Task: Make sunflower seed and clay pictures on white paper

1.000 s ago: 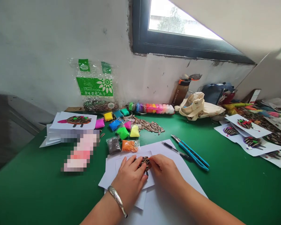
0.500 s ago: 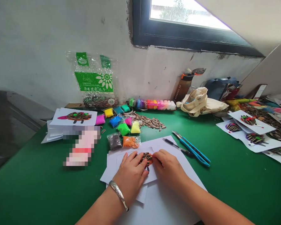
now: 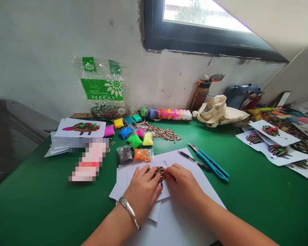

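Under my hands lies a small picture made of striped sunflower seeds set in orange clay [image 3: 159,173], on a white sheet of paper [image 3: 164,193]. My left hand [image 3: 143,188], with a silver bracelet at the wrist, rests flat with fingers stretched over the picture's left part and hides it. At the picture's right edge, my right hand [image 3: 183,182] has thumb and forefinger pinched together against the orange clay. Whatever is between those fingertips is too small or hidden to name. More white paper [image 3: 187,215] lies beneath on the green table [image 3: 254,205].
A blue utility knife [image 3: 212,162] and a black pen [image 3: 193,160] lie right of the hands. Beyond sit clay packets [image 3: 143,154], loose sunflower seeds [image 3: 164,131] and a seed bag [image 3: 102,89]. Finished-looking turtle cards [image 3: 78,128] are stacked left; other cards [image 3: 277,150] lie right.
Both hands stay almost in place at the seed picture. The whole view has shifted very slightly; nothing has plainly been picked up or put down.
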`<state>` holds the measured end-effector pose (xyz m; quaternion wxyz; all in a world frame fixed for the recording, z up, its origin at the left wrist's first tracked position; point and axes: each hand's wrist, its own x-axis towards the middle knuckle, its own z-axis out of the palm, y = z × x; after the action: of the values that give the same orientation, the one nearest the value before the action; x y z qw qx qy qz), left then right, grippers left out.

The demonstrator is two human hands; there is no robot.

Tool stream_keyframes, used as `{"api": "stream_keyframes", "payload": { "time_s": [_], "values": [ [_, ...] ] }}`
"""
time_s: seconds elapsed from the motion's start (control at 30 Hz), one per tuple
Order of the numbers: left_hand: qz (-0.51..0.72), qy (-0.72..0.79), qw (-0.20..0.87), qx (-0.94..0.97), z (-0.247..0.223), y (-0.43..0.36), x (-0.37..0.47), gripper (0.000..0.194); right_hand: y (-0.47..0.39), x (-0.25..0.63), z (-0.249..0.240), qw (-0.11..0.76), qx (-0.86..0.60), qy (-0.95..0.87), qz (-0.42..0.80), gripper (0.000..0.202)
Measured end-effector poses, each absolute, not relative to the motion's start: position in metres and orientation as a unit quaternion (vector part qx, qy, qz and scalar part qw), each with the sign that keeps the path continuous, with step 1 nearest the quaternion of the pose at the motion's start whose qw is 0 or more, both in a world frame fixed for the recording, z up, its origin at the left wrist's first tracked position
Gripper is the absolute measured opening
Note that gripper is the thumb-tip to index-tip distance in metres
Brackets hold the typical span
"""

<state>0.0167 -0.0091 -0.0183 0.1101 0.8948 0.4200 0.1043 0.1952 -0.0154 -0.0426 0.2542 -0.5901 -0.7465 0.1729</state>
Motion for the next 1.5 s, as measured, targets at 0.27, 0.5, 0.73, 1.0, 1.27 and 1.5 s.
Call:
{"api": "stream_keyframes", "payload": {
  "time_s": [0.27, 0.5, 0.73, 1.0, 1.27, 1.5],
  "values": [
    [0.106, 0.425, 0.093, 0.894, -0.024, -0.01, 0.014, 0.036, -0.015, 0.189, -0.04, 0.256, -0.589, -0.746, 0.176, 0.02],
    [0.082, 0.43, 0.11, 0.892, -0.019, -0.01, 0.016, 0.042, 0.022, 0.227, -0.022, 0.189, -0.63, -0.752, 0.05, 0.019],
    [0.1, 0.429, 0.115, 0.89, -0.018, -0.01, 0.014, 0.041, 0.085, 0.257, -0.016, 0.106, -0.633, -0.766, -0.025, 0.029],
    [0.129, 0.421, 0.126, 0.889, -0.02, -0.01, 0.013, 0.037, 0.1, 0.252, -0.026, 0.017, -0.607, -0.794, -0.04, 0.027],
    [0.164, 0.406, 0.101, 0.893, -0.018, -0.009, 0.012, 0.035, 0.098, 0.238, -0.005, 0.039, -0.625, -0.779, -0.031, 0.021],
    [0.197, 0.383, 0.091, 0.898, -0.018, -0.008, 0.012, 0.031, 0.017, 0.22, 0.001, 0.234, -0.588, -0.746, 0.209, 0.017]
  ]
}}
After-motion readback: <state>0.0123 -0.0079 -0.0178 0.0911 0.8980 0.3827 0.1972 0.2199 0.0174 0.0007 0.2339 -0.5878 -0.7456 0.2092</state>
